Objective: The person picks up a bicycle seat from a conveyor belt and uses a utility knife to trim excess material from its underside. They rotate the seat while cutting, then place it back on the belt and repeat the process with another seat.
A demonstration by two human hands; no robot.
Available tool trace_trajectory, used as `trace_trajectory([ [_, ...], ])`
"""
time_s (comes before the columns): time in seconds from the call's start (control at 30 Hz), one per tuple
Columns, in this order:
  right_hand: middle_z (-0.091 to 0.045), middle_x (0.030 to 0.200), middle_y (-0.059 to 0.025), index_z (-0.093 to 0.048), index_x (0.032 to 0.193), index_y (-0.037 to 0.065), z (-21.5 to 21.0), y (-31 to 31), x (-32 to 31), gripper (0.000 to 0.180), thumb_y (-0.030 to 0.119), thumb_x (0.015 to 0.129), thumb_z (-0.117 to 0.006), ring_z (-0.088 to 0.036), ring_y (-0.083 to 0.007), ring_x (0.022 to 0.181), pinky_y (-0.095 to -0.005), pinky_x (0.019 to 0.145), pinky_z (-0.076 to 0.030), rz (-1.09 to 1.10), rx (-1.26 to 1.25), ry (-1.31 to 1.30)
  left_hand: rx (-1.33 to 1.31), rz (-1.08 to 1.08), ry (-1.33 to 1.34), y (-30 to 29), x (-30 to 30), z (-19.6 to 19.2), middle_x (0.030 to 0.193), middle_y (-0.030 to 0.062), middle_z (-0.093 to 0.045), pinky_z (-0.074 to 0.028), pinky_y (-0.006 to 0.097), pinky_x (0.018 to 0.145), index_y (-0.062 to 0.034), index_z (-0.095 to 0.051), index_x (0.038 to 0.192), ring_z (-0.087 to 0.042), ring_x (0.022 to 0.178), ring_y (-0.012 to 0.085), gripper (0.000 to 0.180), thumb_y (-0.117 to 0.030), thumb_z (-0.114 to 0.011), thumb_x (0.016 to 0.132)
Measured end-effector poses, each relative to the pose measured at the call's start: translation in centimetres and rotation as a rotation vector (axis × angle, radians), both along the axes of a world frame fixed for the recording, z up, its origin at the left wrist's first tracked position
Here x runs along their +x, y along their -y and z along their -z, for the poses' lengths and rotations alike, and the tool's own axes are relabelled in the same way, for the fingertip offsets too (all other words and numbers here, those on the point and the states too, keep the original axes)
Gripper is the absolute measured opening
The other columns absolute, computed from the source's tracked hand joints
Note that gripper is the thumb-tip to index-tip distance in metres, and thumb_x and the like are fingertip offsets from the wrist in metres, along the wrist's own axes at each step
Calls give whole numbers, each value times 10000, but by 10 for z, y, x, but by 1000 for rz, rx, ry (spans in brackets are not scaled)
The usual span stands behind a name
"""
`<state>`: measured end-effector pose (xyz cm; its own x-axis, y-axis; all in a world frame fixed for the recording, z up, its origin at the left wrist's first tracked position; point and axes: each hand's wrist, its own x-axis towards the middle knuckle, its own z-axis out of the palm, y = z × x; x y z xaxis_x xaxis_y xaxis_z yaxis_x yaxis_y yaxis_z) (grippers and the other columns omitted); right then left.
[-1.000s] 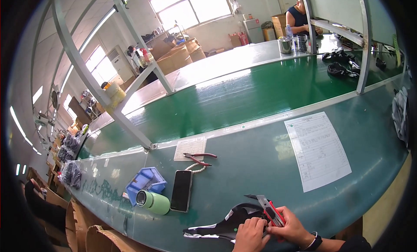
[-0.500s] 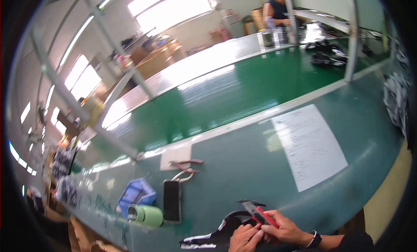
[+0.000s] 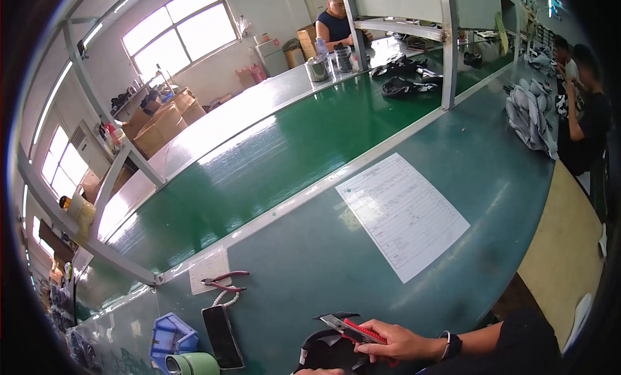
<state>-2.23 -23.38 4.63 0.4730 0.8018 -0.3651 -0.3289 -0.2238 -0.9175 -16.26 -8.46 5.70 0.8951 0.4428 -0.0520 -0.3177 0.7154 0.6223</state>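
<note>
Fingers of the right hand (image 3: 401,341) at the bottom centre of the frame close around a red-handled utility knife (image 3: 352,328), its grey blade end pointing to the left just above a black shaped piece (image 3: 326,349) that lies at the lower edge. Only a sliver of the left hand (image 3: 317,372) shows at the very bottom rim, touching or just beside the black piece, so whether it grips anything cannot be told. The risk, judging from this, is that the blade sits close to the half-hidden left hand, and a slip across the curved black surface could nick the fingers or gouge the piece. To the lower left lie a dark phone (image 3: 223,336), a green tape roll (image 3: 193,364) and a blue plastic bin (image 3: 169,333), with red-handled pliers (image 3: 225,282) on a small white card (image 3: 208,270) just above. A large printed sheet (image 3: 401,213) rests on the grey-green table (image 3: 310,258) at centre right. Beyond it the green conveyor belt (image 3: 272,161) runs diagonally, with dark pieces piled at the upper right, where other people sit working.
</note>
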Motion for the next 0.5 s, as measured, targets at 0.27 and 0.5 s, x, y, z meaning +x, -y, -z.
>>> trace_trajectory([
  [0.27,-629,766,2,-507,1220,39,-11,2,3,435,330,934,-655,-589,-55,678,-211,586,-447,9,-24,-42,1712,-578,-1045,-73,-74,-22,1212,203,-521,-427,463,953,-11,-624,1125,-511,1114,362,324,-207,-680,874],
  [0.5,-629,780,-9,-508,1212,38,-15,4,6,401,285,934,-660,-591,-58,692,-209,612,-452,13,-18,-57,1826,152,-943,-55,-65,-31,1346,182,-516,-344,462,1063,-83,-582,1271,-443,1275,386,670,-248,-836,673],
])
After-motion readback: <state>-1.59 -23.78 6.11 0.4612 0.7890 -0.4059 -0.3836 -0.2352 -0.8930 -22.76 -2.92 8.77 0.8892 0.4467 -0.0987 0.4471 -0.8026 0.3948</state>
